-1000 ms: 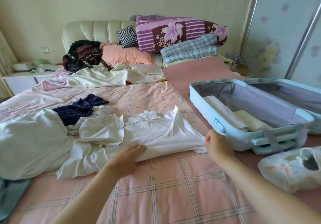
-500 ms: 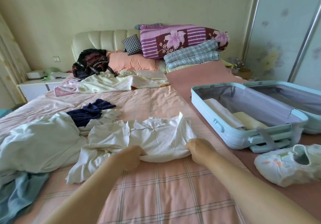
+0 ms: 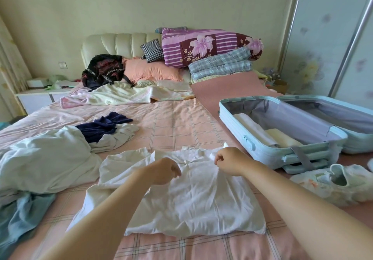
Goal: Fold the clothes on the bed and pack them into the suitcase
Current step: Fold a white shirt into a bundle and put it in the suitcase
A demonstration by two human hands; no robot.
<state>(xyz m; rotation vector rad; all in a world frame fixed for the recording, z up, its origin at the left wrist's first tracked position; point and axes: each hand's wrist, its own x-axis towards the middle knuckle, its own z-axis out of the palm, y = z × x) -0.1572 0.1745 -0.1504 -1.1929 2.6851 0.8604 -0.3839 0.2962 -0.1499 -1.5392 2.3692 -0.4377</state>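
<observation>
Delta vs a second ago: both hands were on the near edge of the white shirt (image 3: 193, 203); now they're up at its far part, by the collar. Left hand (image 3: 164, 171) and right hand (image 3: 232, 161) both have curled fingers pinching shirt fabric.

The shirt now lies flatter and squarer, near centre of the bed (image 3: 171, 122), just left of the suitcase (image 3: 272, 154). My read: hem carried up, first fold done, but I can't confirm the layers.

The suitcase is open, with folded pieces (image 3: 262, 134) in its left half and room to spare.

Still unfolded at left: white garment (image 3: 46, 158), navy garment (image 3: 101, 126), blue-grey cloth (image 3: 24, 215).

Likely next: tuck in the sleeve sticking out left, then fold the sides.
</observation>
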